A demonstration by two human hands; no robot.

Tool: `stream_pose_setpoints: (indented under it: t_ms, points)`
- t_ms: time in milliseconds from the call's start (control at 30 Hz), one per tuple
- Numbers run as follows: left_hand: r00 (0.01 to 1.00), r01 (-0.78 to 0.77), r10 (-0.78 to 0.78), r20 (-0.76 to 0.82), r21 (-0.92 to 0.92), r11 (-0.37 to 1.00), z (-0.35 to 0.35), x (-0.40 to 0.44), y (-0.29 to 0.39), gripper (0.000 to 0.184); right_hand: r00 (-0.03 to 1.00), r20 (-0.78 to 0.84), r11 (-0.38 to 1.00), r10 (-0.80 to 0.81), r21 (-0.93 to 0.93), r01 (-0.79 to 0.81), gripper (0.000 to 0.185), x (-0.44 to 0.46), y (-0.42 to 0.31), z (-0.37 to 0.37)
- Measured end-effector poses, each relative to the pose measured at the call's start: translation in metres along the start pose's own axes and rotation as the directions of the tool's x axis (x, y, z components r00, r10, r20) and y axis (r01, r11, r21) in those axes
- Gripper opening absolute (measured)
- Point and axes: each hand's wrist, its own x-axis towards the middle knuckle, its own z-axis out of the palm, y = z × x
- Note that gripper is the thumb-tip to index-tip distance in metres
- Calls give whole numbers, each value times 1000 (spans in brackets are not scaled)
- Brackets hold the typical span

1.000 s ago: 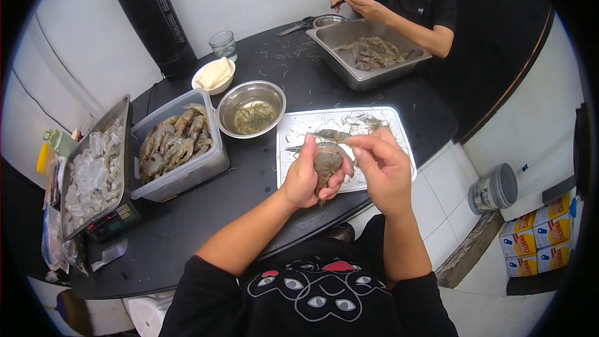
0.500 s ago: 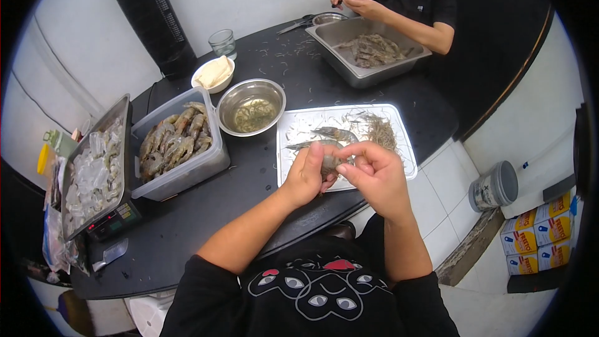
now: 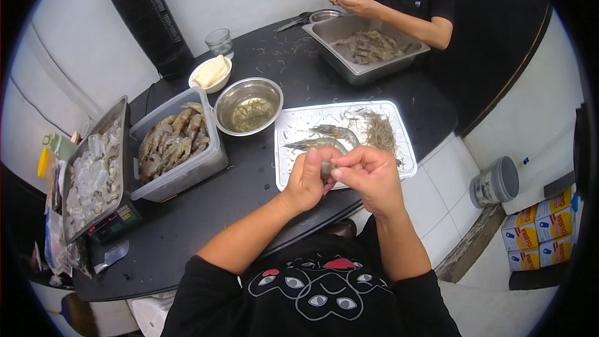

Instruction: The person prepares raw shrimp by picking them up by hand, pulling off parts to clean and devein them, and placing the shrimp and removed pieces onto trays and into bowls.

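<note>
A grey shrimp point(image 3: 327, 167) is gripped in my left hand point(image 3: 306, 182), over the near edge of a white tray point(image 3: 284, 156). My right hand point(image 3: 368, 178) pinches at the same shrimp with thumb and forefinger; most of its body is hidden by my fingers. Just beyond my hands, two whole shrimp point(image 3: 335, 131) lie on the tray. A heap of thin trimmed feelers and legs point(image 3: 380, 134) sits at the tray's right side, with loose bits scattered around.
Left of the tray are a steel bowl point(image 3: 218, 117) of murky liquid, a plastic tub point(image 3: 221, 159) of shrimp and an iced tray point(image 3: 128, 150) on a scale. A white bowl point(image 3: 219, 86) and glass point(image 3: 219, 42) stand behind. Across the table, a person point(image 3: 412, 0) works over a steel pan point(image 3: 359, 76).
My right fingers have shifted slightly left and closer to my left hand, covering more of the shrimp. The other person's hands have lowered a little.
</note>
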Motion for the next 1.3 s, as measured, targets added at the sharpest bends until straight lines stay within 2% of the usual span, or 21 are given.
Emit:
stream_pose_setpoints:
  t_ms: [200, 300, 333, 400, 467, 500, 567, 633, 700, 767, 800, 833, 900, 1000, 1033, 1067, 1100, 1133, 1167, 1233, 1300]
  points:
    - [999, 16, -16, -30, -6, 1000, 0, -1, -4, 74, 996, -81, 990, -24, -142, 12, 7, -1, -5, 7]
    - [995, 53, -52, -82, 10, 999, 3, 0, -11, 70, 988, -140, 866, -66, -501, -13, 5, -5, -7, 6]
    - [990, 67, -63, -127, 28, 997, 2, -1, -14, 69, 978, -184, 850, -102, -527, -11, 5, -6, -8, 8]
    - [963, -100, 145, -226, 198, 975, 9, 1, -19, 58, 967, -205, 832, -154, -554, 15, 6, -4, -3, 13]
    - [996, 41, -30, -83, 130, 991, -5, 1, -18, 60, 973, -182, 889, -144, -456, 47, 10, 0, 2, 9]
    - [996, 11, 1, -84, 146, 989, -6, 3, -12, 59, 975, -179, 891, -130, -453, 35, 9, 1, 1, 6]
    - [988, 130, -122, -95, 86, 988, -10, -2, -4, 56, 978, -182, 923, -101, -384, 24, 7, 6, 3, 4]
    - [986, 2, 45, -163, 280, 960, -27, -10, 6, 52, 985, -169, 945, -36, -327, -22, 8, 14, -4, 6]
    - [963, -70, 181, -199, 464, 883, -58, -18, 25, 46, 981, -186, 898, -57, -439, -30, 8, 28, -4, 8]
    - [911, 110, 188, -366, 656, 746, -97, -29, 67, 32, 986, -142, 837, -88, -547, -4, 9, 47, -5, 14]
    - [844, 251, 258, -469, 773, 583, -114, -34, 87, 34, 991, -82, 802, -102, -597, 33, 11, 61, -4, 20]
    - [756, 364, 321, -570, 774, 518, -130, -40, 103, 34, 994, -21, 763, -112, -642, 72, 12, 75, -1, 25]
    - [693, 557, 315, -649, 759, 338, -167, -54, 129, 35, 984, 163, 583, -68, -794, 171, 17, 108, 12, 33]
    - [592, 746, 248, -767, 638, 190, -206, -68, 126, 38, 952, 277, 111, 132, -958, 263, 22, 157, 48, 42]
    - [761, 560, 373, -531, 828, 37, -210, -79, 120, 36, 939, 307, 16, 155, -951, 308, 25, 172, 67, 39]
    - [646, 730, 404, -648, 679, -79, -210, -79, 112, 42, 937, 201, -158, 285, -954, 253, 26, 177, 61, 72]
    - [677, 720, 294, -675, 691, -71, -211, -81, 116, 50, 902, 239, -236, 360, -912, 336, 26, 208, 91, 54]
    - [653, 724, 311, -690, 690, 9, -217, -81, 107, 51, 884, 299, -261, 360, -877, 403, 23, 230, 108, 45]
    - [659, 694, 344, -670, 717, 66, -211, -83, 100, 54, 858, 366, -375, 361, -785, 493, 22, 259, 139, 11]
    - [649, 679, 374, -663, 726, 109, -217, -79, 88, 58, 912, 277, -584, 302, -703, 407, 17, 293, 162, 16]
    - [663, 634, 367, -652, 750, 188, -221, -84, 94, 54, 896, 310, -620, 318, -647, 444, 16, 312, 176, 18]
